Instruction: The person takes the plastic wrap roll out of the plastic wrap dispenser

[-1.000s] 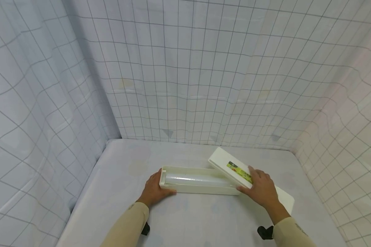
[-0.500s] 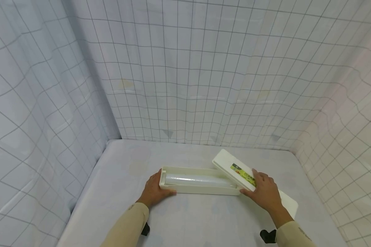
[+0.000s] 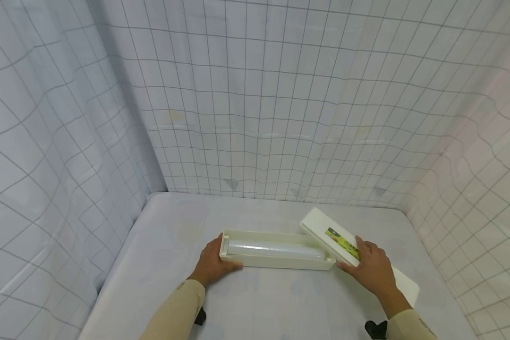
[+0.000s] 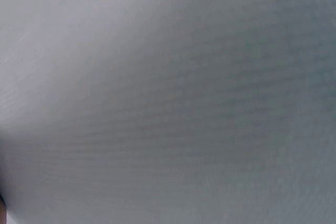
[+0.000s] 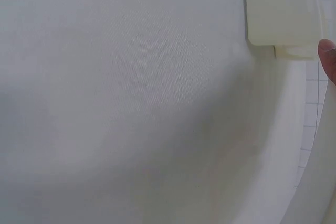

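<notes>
A long, narrow white plastic box (image 3: 276,262) lies on the table, open at the top. Inside it is a shiny, pale roll (image 3: 276,250) that looks like cling film. My left hand (image 3: 212,262) grips the box's left end, its thumb along the front wall. With my right hand (image 3: 371,270) I hold the white lid (image 3: 318,223), which bears a green and yellow label (image 3: 342,242). Slanting, the lid overlaps the box's right end; whether they touch I cannot tell. The right wrist view catches the box end (image 5: 283,14) and my thumb (image 5: 327,56). Only blurred cloth fills most of the left wrist view.
A white cloth covers the table (image 3: 255,307). White sheets with a dark grid (image 3: 263,118) hang at the back and on both sides. Black pieces (image 3: 376,329) sit by both sleeves.
My right hand and the lid have slid to the right and slightly nearer, uncovering more of the roll and the box's right end. My left hand and the box stay in place.
</notes>
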Action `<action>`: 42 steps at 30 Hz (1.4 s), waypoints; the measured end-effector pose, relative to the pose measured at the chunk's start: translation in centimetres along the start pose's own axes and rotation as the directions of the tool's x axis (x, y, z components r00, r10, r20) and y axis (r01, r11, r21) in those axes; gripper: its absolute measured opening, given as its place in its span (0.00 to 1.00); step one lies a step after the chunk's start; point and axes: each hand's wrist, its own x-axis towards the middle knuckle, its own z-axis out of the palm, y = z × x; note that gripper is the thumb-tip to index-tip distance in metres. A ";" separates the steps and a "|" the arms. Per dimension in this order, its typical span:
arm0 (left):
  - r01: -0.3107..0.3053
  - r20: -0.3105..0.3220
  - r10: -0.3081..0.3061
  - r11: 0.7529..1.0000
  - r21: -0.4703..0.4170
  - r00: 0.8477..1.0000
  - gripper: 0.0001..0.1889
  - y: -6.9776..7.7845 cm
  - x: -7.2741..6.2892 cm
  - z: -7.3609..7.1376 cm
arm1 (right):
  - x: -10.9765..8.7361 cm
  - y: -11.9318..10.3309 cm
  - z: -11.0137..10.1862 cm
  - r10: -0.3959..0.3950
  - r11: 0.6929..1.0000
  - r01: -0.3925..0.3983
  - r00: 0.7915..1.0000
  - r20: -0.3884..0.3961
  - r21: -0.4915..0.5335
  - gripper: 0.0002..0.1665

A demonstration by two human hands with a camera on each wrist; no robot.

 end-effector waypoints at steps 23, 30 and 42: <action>0.003 0.004 -0.003 1.000 0.015 1.000 0.61 -0.2 -0.1 -0.2 | -1.5 2.2 -0.4 0.090 0.996 -0.090 0.995 0.034 -0.019 0.67; -0.002 0.011 0.002 1.000 0.008 1.000 0.61 -0.2 -0.2 -0.3 | -1.9 2.9 -0.3 0.131 0.991 -0.129 0.990 0.047 -0.033 0.68; -0.007 0.017 0.007 1.000 0.016 1.000 0.61 -0.2 0.0 -0.1 | -3.2 4.5 -0.5 0.186 0.982 -0.183 0.980 0.077 -0.044 0.70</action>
